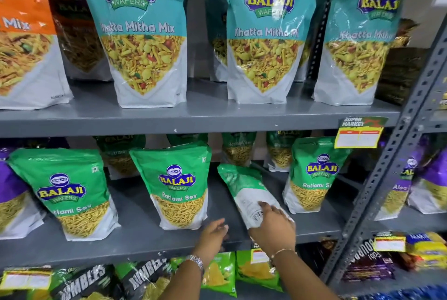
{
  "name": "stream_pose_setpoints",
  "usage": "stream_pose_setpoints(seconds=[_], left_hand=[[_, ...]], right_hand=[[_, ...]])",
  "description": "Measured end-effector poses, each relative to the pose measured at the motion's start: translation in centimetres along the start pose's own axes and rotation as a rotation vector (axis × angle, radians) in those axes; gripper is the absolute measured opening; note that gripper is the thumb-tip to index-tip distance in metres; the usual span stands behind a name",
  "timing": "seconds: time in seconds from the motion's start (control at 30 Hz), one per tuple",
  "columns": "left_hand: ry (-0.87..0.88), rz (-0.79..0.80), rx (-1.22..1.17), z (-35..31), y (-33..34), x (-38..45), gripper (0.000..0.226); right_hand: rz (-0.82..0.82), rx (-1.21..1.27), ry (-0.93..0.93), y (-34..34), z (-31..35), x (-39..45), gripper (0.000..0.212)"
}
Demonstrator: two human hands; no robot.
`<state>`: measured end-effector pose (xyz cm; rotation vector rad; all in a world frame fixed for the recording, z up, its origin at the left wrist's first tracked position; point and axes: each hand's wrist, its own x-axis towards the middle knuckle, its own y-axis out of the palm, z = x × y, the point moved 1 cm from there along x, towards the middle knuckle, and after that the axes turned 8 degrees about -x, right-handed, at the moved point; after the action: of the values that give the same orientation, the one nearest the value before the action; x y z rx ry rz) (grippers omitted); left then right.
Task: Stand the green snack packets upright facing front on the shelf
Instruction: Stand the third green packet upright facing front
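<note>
On the middle grey shelf (pixel 135 249), three green Ratlami Sev packets stand upright facing front: one at left (pixel 65 191), one at centre (pixel 177 183), one at right (pixel 312 174). Between the centre and right ones a fourth green packet (pixel 244 188) lies tilted with its white back and barcode showing. My right hand (pixel 273 224) grips that packet's lower end. My left hand (pixel 214 234) hovers over the shelf's front edge beside it, fingers apart, holding nothing. More green packets stand in a back row, partly hidden.
Teal Khatta Mitha Mix pouches (pixel 142 34) fill the shelf above. Purple packets (pixel 9 188) flank the green row on both sides. A grey perforated upright (pixel 387 166) stands at right with a price tag (pixel 358 135). Chip bags (pixel 79 282) sit below.
</note>
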<state>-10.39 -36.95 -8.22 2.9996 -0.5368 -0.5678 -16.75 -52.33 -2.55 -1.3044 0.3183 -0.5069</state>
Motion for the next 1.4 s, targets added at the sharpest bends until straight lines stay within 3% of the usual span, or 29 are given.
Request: stream_pose_setpoints(seconds=[0.13, 0.37, 0.47, 0.6, 0.73, 0.8, 0.9, 1.1, 1.17, 1.3, 1.4], left_hand=[[-0.066, 0.008, -0.179, -0.2, 3.9, -0.7, 0.026], [-0.159, 0.149, -0.464, 0.0, 5.4, 0.1, 0.049], [-0.176, 0.110, -0.393, -0.9, 5.5, 0.2, 0.056], [-0.034, -0.262, -0.087, -4.4, 5.5, 0.5, 0.069], [-0.068, -0.204, -0.121, -5.7, 5.9, 0.5, 0.067], [-0.059, -0.178, -0.147, -5.4, 5.7, 0.7, 0.064], [-0.076, -0.113, -0.196, -4.9, 5.1, 0.8, 0.049], [-0.033, 0.121, -0.244, -5.6, 5.5, 1.4, 0.050], [0.035, 0.155, -0.221, -6.5, 5.3, 2.0, 0.048], [0.139, 0.150, -0.176, -8.2, 5.2, 3.3, 0.049], [0.163, 0.110, -0.148, -8.6, 4.9, 4.4, 0.051]], right_hand=[[0.114, 0.451, 0.121, -1.5, -0.4, -0.2, 0.076], [0.203, 1.080, 0.255, -1.0, -2.6, 0.7, 0.041], [0.203, 1.057, 0.239, -0.8, -1.7, 0.1, 0.047], [0.145, 0.520, 0.110, -0.9, 1.2, -2.3, 0.073], [0.213, 0.384, -0.017, -0.9, 1.9, -2.9, 0.083], [0.237, 0.589, 0.023, -1.3, 0.0, -2.0, 0.068], [0.191, 0.993, 0.305, -1.4, -3.3, 0.5, 0.047], [0.563, 1.163, 0.435, -0.2, -4.6, 4.0, 0.038], [0.565, 1.240, 0.383, -1.0, -4.4, 5.6, 0.037], [0.417, 1.305, 0.202, -2.8, -3.2, 8.8, 0.044], [0.350, 1.218, 0.105, -3.2, -2.5, 9.7, 0.054]])
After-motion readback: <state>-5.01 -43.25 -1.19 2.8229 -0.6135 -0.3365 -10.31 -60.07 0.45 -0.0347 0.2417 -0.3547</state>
